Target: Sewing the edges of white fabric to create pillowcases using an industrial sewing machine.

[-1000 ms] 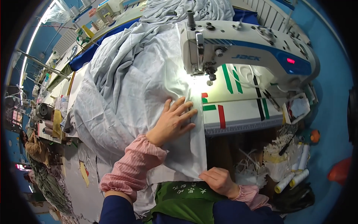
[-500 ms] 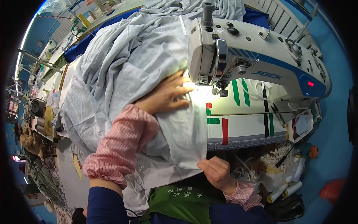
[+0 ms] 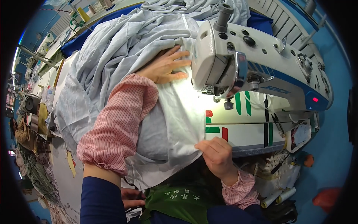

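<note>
Presently right hand (image 3: 217,154) pinches cloth (image 3: 175,127) edge, grip closed; cloth spreads leftward and beyond it. Left hand (image 3: 165,68) lies flat, fingers splayed, up-left of that grip, beside sewing machine (image 3: 257,56). Uneven pull could skew the edge; fingers straying right might slip beneath the machine's head.

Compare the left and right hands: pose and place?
Pose: the left hand lies palm-down, fingers spread; the right hand is curled, pinching the edge of the grey cloth.
Place: the left hand is beside the sewing machine; the right hand is nearer the green apron.
Shared: both touch the cloth, with pink striped sleeves behind them.
</note>
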